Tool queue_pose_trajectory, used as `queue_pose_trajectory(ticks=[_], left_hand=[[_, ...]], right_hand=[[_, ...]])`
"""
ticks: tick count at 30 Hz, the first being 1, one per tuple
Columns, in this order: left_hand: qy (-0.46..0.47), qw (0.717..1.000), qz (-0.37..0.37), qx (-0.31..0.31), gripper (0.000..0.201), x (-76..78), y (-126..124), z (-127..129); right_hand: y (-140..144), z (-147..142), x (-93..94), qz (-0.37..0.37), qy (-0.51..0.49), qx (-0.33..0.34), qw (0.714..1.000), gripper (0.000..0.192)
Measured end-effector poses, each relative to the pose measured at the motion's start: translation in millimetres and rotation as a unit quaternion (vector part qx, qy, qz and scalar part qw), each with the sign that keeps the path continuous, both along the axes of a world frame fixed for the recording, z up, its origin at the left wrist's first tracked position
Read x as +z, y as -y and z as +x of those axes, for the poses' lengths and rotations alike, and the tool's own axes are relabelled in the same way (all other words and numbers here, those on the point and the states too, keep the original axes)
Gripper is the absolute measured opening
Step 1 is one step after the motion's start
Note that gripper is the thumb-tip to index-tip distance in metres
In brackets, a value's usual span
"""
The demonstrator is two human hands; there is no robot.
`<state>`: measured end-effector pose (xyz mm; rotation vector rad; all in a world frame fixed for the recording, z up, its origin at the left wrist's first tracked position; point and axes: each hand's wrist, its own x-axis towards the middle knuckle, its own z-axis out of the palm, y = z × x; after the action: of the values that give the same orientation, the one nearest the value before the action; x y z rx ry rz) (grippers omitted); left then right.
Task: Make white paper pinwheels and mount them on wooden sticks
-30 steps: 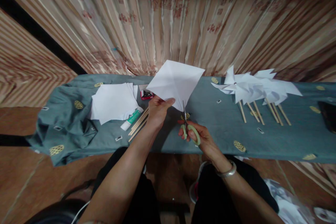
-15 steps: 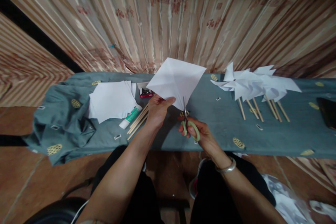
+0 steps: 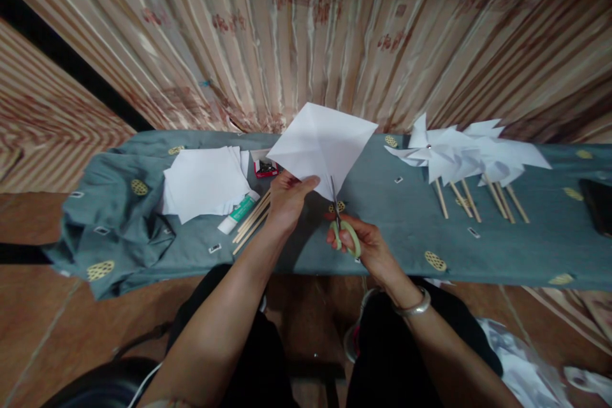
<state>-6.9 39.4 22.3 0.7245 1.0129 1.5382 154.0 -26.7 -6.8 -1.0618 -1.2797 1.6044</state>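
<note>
On my left, the loose stack of white paper squares [image 3: 203, 180] lies on the teal cloth-covered worktop [image 3: 392, 236], with a green-and-white glue stick [image 3: 238, 213] and a few thin wooden sticks [image 3: 252, 220] just beside it. My left hand [image 3: 287, 201] pinches the lower edge of the creased white paper square [image 3: 325, 143], holding it up off the worktop on one corner. My right hand [image 3: 366, 248] is closed through the loops of the green-handled scissors [image 3: 342, 226], whose blades bite into the sheet's bottom corner, close to my left thumb. I judge that nearness the main risk: a crooked snip could nick me. The sheet is gripped at one edge only, so it may flop and the cut wander off the crease or run too far toward the centre. Further right, finished white paper pinwheels on wooden sticks [image 3: 471, 159] lie well apart.
</note>
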Motion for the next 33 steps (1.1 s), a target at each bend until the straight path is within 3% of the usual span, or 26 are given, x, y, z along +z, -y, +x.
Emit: queue_pose_trajectory(ticks=[33], left_hand=[[0.009,1.000,0.010,-0.002,0.023,1.7,-0.2,-1.1]], right_hand=[[-0.5,-8.6,-1.0,-0.032,-0.014,-0.026,0.999,0.051]])
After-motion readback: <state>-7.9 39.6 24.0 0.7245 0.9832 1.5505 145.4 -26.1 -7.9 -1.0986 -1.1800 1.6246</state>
